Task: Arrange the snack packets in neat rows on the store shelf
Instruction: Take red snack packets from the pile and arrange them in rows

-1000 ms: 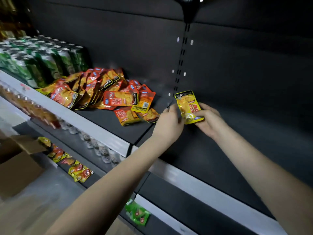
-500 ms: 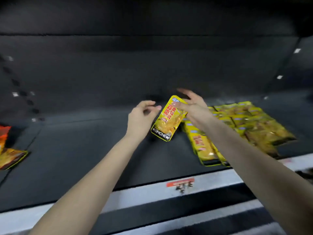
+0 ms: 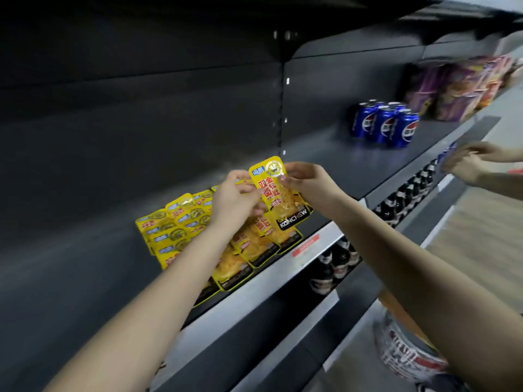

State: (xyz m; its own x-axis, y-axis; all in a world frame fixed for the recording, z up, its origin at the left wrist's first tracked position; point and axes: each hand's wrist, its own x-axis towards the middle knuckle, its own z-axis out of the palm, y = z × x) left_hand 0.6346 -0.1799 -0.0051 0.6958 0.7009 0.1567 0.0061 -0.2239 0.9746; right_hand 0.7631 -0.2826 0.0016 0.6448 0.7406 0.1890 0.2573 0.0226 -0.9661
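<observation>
Held packet (image 3: 278,193): yellow, raised clear of the shelf (image 3: 339,171), over the right end of the laid packets (image 3: 181,222). Its long axis stands near upright, with the top end leaning toward the shelf back and the black-banded foot toward the front rail (image 3: 283,267).

Left grip (image 3: 233,199): fingers pinch the packet's left edge about mid-length. Right grip (image 3: 308,183): thumb and fingertips pinch the upper right edge. Both are on the packet, so neither is nearer.

The laid packets overlap in slanted rows, their feet close to the front rail; contact with the rail cannot be confirmed.

Judgement: the placing spot lies below the grips and just to their right, at the rows' right end.

Open room: bare shelf runs rightward to the blue cans (image 3: 385,124), well apart. Another person's hands (image 3: 464,165) are beyond them by the rail, also well apart.
</observation>
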